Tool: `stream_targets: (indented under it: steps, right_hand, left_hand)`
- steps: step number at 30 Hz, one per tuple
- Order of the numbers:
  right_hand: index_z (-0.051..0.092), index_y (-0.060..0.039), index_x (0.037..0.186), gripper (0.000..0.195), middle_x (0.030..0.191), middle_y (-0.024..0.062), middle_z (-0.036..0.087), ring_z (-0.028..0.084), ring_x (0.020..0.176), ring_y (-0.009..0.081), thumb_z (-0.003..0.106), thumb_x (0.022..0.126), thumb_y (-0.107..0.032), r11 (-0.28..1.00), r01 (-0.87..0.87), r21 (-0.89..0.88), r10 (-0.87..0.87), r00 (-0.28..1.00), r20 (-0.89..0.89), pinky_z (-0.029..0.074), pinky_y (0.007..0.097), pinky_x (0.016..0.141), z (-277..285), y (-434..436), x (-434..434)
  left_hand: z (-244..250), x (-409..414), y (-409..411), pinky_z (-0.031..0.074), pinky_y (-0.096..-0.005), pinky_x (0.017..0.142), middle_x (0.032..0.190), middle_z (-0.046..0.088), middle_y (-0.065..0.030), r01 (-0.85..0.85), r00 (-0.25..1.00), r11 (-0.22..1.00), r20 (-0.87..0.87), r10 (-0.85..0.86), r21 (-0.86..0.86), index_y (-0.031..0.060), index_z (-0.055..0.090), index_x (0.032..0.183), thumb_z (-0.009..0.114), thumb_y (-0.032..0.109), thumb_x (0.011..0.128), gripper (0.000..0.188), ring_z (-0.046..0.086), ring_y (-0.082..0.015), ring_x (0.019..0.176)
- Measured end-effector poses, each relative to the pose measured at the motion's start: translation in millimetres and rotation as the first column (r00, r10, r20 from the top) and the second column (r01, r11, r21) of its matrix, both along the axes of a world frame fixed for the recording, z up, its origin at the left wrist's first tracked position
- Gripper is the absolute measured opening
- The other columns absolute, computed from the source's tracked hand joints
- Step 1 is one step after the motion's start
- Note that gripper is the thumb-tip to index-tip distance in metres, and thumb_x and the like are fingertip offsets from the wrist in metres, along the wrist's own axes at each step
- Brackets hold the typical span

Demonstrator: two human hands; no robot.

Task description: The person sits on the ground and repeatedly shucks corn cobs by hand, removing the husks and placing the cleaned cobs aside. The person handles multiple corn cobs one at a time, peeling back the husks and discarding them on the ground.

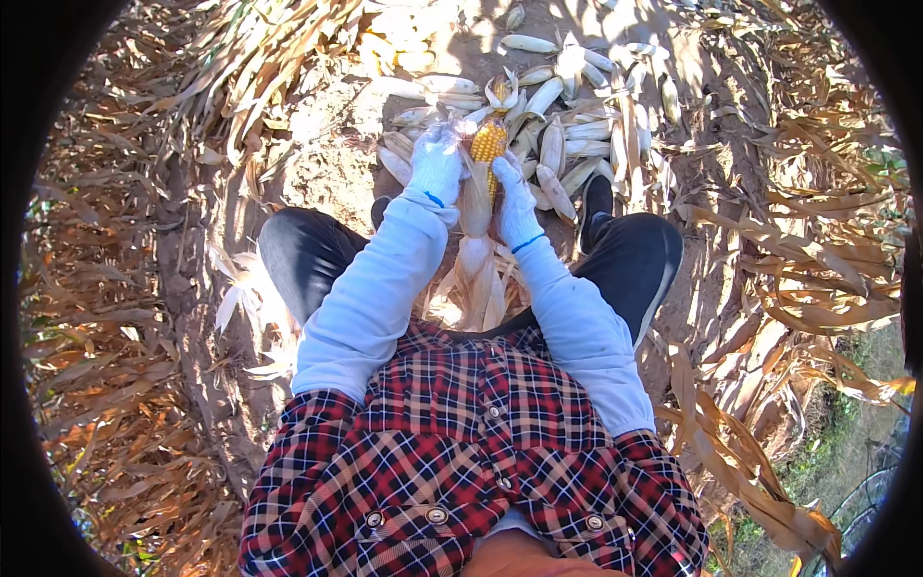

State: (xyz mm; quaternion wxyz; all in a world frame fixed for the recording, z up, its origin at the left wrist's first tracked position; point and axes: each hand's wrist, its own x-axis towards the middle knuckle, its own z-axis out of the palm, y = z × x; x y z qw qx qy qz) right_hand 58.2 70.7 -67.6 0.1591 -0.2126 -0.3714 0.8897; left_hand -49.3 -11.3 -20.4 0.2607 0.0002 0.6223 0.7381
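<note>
Before me is an ear of corn, its yellow kernels bare along the upper part. Pale dry husk hangs peeled down its left side. My left hand, in a white knitted glove, grips the husk beside the ear. The gloved right hand holds the ear from the right, its thumb against the kernels. Just beyond the ear's tip, another ear shows kernels between opened husk leaves. Loose husks lie between my legs, below the held ear.
Many ears in their husks are heaped on the soil past my hands and shoes. Bare yellow ears lie at the upper left in bright sun. Dry corn stalks cover the left side, and long dry leaves reach in from the right.
</note>
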Motion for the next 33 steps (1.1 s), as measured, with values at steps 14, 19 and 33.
stream_targets:
  steps: [14,19,33]
  right_hand:
    - [0.030,-0.0028,0.162,0.092,0.155,0.0164,0.048,0.049,0.139,0.0279,0.065,0.097,-0.058,0.906,0.048,0.421,-0.154,0.963,0.222,0.039,0.0358,0.115,-33,-22,-2]
    - [0.049,-0.0049,0.150,0.076,0.140,0.0115,0.058,0.061,0.118,0.0241,0.064,0.098,-0.058,0.910,0.160,-0.383,-0.090,0.977,0.196,0.053,0.0396,0.098,-33,5,-7]
    - [0.058,-0.0018,0.141,0.070,0.121,0.0093,0.067,0.066,0.098,0.0222,0.065,0.098,-0.057,0.864,0.501,0.049,-0.486,0.805,0.341,0.055,0.0353,0.085,-45,41,-9]
  left_hand:
    - [0,19,-4,0.040,-0.0260,0.052,0.077,0.059,0.0027,-0.104,0.988,0.977,0.132,0.080,0.185,0.0126,0.067,0.108,0.051,0.034,0.111,0.027,0.049,-0.0089,0.060]
    - [32,52,13,0.048,-0.0255,0.065,0.086,0.063,0.0008,0.113,0.967,0.943,0.184,-0.177,0.314,0.0099,0.067,0.109,0.055,0.027,0.109,0.022,0.058,-0.0095,0.075]
    - [-21,58,-112,0.054,-0.0518,0.081,0.095,0.073,-0.0185,0.319,0.306,0.227,-0.127,-0.944,-0.920,0.0127,0.070,0.113,0.052,0.049,0.104,0.042,0.070,-0.0412,0.090]
